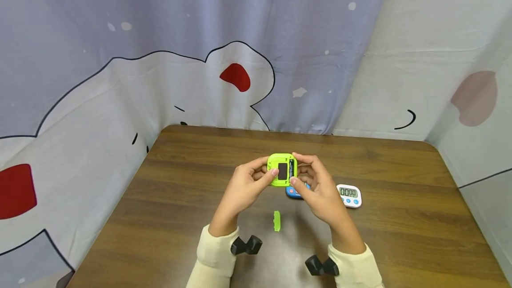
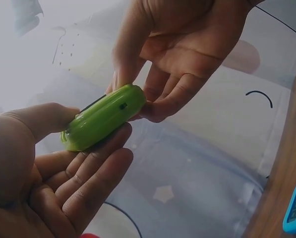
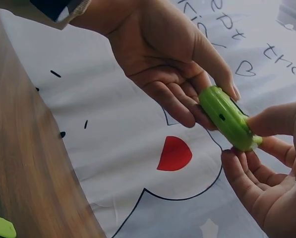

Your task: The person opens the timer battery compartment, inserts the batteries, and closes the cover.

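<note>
Both hands hold up a lime-green digital timer [image 1: 283,183] above the table, its back turned towards me. My left hand [image 1: 244,188] pinches the left side, thumb on the back. On the other side my right hand [image 1: 322,190] pinches it, thumb at the lower right corner. An AAA-type battery [image 1: 291,169] lies in the uncovered slot at the right of the back, beside a dark square. In both wrist views the timer [image 2: 103,119] shows its green edge, and the battery is hidden. A small green battery cover [image 1: 277,221] lies on the table below the hands.
A blue timer [image 1: 294,193] lies behind the hands, partly covered by the green one. To the right of the right hand is a white timer [image 1: 349,196] with blue buttons. The wooden table [image 1: 420,217] ends at a patterned curtain [image 1: 304,57].
</note>
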{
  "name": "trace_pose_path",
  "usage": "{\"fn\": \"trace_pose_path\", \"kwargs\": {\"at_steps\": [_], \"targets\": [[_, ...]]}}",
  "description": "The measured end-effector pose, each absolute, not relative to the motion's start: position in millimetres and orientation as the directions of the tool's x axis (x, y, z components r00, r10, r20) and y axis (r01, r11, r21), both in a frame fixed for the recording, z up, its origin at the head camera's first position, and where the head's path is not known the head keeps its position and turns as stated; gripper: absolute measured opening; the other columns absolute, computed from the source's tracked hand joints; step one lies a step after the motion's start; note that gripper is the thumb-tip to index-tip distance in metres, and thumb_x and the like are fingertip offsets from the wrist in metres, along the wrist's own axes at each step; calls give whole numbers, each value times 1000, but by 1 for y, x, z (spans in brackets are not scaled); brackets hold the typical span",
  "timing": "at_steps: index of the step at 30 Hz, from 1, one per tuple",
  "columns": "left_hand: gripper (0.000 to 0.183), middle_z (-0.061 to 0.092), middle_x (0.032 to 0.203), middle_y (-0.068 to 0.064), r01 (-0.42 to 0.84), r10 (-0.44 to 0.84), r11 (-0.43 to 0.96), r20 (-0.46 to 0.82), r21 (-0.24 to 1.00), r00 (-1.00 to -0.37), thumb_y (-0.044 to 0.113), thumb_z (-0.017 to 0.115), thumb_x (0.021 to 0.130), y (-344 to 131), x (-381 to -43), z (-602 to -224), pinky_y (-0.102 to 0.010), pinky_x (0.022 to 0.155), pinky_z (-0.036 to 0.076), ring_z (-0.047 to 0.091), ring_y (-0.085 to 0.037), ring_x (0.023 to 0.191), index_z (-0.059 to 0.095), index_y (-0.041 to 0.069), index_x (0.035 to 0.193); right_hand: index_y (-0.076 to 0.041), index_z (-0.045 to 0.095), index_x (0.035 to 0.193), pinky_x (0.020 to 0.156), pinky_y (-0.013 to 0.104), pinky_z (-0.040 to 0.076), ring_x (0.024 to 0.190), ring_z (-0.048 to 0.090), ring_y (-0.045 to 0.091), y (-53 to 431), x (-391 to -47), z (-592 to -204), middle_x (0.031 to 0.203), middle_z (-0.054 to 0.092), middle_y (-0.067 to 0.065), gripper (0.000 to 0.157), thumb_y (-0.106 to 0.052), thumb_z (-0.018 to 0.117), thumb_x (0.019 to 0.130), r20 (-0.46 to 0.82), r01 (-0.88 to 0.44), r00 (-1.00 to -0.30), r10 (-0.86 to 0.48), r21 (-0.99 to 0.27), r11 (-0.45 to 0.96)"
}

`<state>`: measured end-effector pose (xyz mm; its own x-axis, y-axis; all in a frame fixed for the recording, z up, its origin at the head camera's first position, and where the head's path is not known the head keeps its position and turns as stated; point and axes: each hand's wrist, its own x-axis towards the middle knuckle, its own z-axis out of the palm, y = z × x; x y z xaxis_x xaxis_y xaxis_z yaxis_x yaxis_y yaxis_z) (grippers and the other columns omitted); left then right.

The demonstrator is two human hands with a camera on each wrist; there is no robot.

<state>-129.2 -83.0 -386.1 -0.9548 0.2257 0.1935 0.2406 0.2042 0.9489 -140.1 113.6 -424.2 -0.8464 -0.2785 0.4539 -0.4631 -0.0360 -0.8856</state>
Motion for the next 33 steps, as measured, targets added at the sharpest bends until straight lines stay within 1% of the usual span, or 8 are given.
{"fn": "trace_pose_path", "kwargs": {"at_steps": [3, 9, 13, 16, 21, 25, 29, 33], "targets": [[29, 64, 80, -6, 242, 222, 210, 195, 947, -955, 9, 65, 95, -83, -130, -387, -20, 59, 48, 61, -11, 66, 63, -2, 121, -2, 49, 134, 83, 27, 54, 97, 58, 27, 111, -139, -424, 117, 56, 18, 47, 10, 60, 90, 436, -448, -865, -248, -894, -11], [29, 64, 79, -6, 235, 220, 211, 188, 949, -957, 10, 65, 95, -84, -131, -387, -21, 60, 49, 64, -19, 69, 63, -2, 121, -5, 52, 132, 83, 28, 55, 97, 59, 29, 108, -137, -424, 116, 57, 17, 44, 6, 62, 91, 417, -429, -885, -209, -903, 12], [30, 65, 81, -7, 226, 220, 220, 177, 949, -959, 12, 65, 95, -83, -132, -388, -21, 61, 50, 66, -19, 71, 63, -2, 122, -4, 53, 131, 82, 27, 55, 96, 59, 28, 108, -137, -422, 115, 57, 16, 43, 8, 62, 91, 408, -421, -891, -199, -907, 27], [31, 66, 81, -7, 222, 214, 228, 174, 948, -961, 12, 65, 95, -82, -132, -388, -21, 62, 50, 66, -17, 71, 63, -2, 122, 0, 53, 130, 81, 27, 55, 95, 59, 29, 107, -134, -415, 114, 57, 18, 42, 11, 61, 90, 410, -425, -891, -194, -904, 42], [31, 66, 81, -8, 223, 210, 234, 174, 946, -962, 11, 65, 94, -81, -132, -388, -21, 63, 51, 67, -18, 72, 63, -2, 122, 7, 52, 127, 81, 27, 55, 94, 59, 33, 106, -130, -404, 116, 56, 21, 40, 14, 60, 88, 421, -437, -886, -194, -898, 46], [31, 67, 82, -8, 225, 208, 244, 176, 943, -962, 12, 65, 95, -80, -133, -388, -21, 63, 51, 67, -15, 72, 63, -1, 123, 2, 54, 127, 81, 27, 55, 95, 59, 31, 107, -136, -415, 119, 56, 17, 41, 13, 61, 89, 414, -430, -890, -189, -902, 46], [31, 67, 84, -8, 224, 201, 248, 176, 943, -964, 12, 65, 95, -80, -132, -388, -21, 63, 51, 67, -13, 73, 62, -2, 123, -4, 55, 129, 81, 27, 56, 96, 60, 28, 109, -141, -425, 119, 57, 14, 42, 7, 64, 90, 417, -433, -889, -190, -900, 50], [31, 68, 87, -11, 212, 195, 236, 167, 948, -966, 12, 64, 95, -81, -132, -387, -22, 66, 52, 67, -13, 76, 62, -1, 123, -8, 56, 131, 80, 28, 56, 96, 61, 27, 108, -141, -428, 118, 57, 14, 41, 1, 65, 91, 421, -438, -888, -187, -897, 63]]}}
